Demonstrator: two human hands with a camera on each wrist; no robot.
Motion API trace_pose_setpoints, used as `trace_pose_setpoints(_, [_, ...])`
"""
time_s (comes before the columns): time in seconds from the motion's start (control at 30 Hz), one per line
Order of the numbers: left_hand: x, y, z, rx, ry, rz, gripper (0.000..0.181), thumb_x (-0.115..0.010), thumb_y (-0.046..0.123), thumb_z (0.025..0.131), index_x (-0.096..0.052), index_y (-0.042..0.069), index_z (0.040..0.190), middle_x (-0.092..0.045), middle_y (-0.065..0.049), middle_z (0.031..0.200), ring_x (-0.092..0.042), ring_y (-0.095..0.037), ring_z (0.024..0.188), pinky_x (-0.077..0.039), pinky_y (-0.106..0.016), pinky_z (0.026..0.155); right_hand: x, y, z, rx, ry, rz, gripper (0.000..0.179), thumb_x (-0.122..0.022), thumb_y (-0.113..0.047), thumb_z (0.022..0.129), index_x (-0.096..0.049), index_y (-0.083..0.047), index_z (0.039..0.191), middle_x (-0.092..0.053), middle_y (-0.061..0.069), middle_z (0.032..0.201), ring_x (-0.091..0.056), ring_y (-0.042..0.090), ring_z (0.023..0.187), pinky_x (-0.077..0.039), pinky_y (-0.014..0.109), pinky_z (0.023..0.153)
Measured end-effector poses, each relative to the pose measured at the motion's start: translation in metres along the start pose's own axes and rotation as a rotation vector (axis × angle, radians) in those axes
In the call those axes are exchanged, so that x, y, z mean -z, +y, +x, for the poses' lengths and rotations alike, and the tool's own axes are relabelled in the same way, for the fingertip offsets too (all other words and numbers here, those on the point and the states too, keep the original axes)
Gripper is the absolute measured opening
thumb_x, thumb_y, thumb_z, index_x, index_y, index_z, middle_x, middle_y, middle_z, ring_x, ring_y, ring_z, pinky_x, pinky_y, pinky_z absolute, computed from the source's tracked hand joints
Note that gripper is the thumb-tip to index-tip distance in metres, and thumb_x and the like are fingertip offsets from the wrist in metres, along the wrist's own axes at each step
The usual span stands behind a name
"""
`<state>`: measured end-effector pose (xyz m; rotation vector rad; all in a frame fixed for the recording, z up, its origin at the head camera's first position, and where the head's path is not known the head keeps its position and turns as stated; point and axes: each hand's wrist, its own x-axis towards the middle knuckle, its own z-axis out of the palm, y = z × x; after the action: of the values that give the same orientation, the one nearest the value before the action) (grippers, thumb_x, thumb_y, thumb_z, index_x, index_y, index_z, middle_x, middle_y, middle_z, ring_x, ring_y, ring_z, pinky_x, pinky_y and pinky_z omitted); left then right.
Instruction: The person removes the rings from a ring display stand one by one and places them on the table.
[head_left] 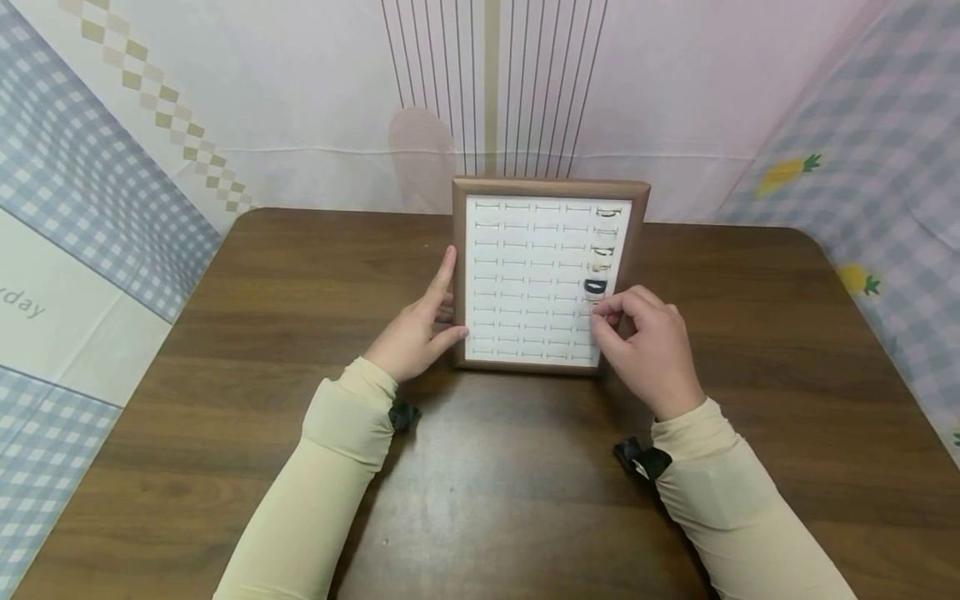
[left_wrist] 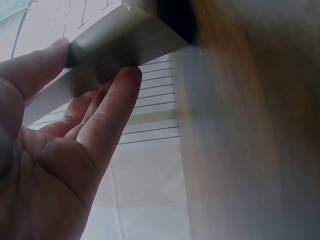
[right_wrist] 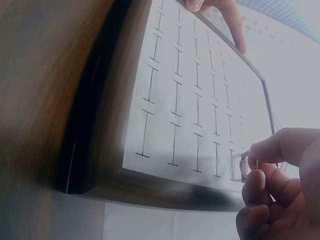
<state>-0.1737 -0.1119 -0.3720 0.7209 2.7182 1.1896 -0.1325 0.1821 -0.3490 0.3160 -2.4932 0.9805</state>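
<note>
A wood-framed ring display board stands upright on the table, its white face cut with rows of slits. My left hand steadies its left side, thumb at the front edge and fingers at the side and behind; the left wrist view shows the thumb on the frame. At the right column, my right hand pinches a small ring between thumb and forefinger, close against the board. Above those fingertips sits a dark ring in its slot, with several thin metallic rings higher in the same column.
The brown wooden table reaches back to a pale cloth with printed lines. Blue checked cloth hangs at the right, and more at the left. A black wrist strap shows at the right sleeve.
</note>
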Motion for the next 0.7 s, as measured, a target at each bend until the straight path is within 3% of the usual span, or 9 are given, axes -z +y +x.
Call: trace_pose_setpoints(0.7, [-0.001, 0.004, -0.001, 0.005, 0.01, 0.002, 0.104, -0.065, 0.014, 0.088, 0.019, 0.042, 0.143, -0.058, -0.015, 0.114, -0.06, -0.023, 0.102, -0.049, -0.037, 0.088, 0.013, 0.008, 0.001, -0.065, 0.029, -0.011, 0.006, -0.063, -0.013, 0.082, -0.068, -0.01, 0.081, -0.057, -0.001, 0.075, -0.043, 0.014, 0.064, -0.03, 0.031, 0.064])
